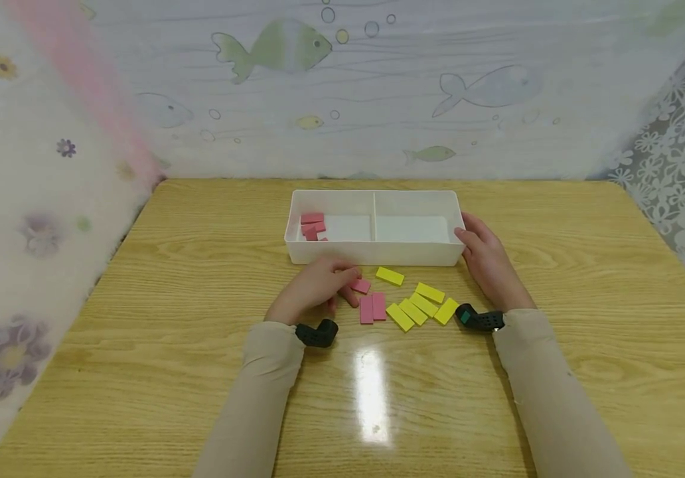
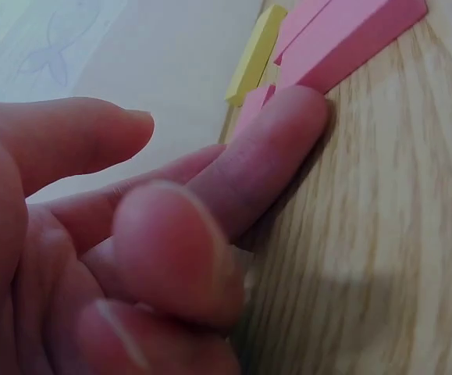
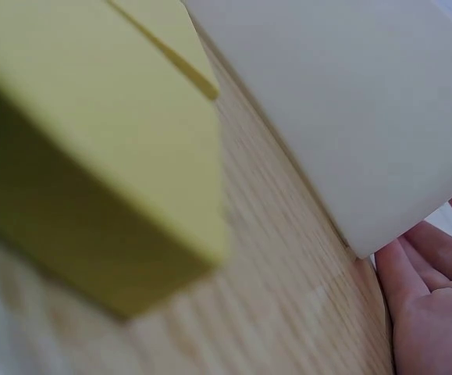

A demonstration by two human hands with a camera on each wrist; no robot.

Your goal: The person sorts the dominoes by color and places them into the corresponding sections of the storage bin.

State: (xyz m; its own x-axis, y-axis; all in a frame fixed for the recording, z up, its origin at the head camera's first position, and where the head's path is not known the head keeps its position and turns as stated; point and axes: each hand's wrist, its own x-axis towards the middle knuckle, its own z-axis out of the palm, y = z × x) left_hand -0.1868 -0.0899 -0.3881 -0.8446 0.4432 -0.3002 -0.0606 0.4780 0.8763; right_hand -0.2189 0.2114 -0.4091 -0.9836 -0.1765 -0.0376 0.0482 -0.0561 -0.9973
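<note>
My left hand (image 1: 320,284) reaches in front of a white two-compartment box (image 1: 330,253), its fingers at a small pink block (image 1: 361,285). In the left wrist view, a fingertip (image 2: 307,109) is right at a pink block (image 2: 358,43), and the thumb stands apart with nothing pinched. Two more pink blocks (image 1: 372,308) lie side by side just right of those fingers. My right hand (image 1: 491,264) holds the box's right end, thumb at the rim and fingers along the outside wall. Several pink blocks (image 1: 312,218) lie in the box's left compartment; the right compartment (image 1: 412,228) shows a bare floor.
Several yellow blocks (image 1: 423,304) lie loose on the wooden table (image 1: 157,318) between the hands, and a single yellow one (image 1: 390,276) sits nearer the box. A curtain with fish drawings (image 1: 378,106) hangs behind the table's far edge.
</note>
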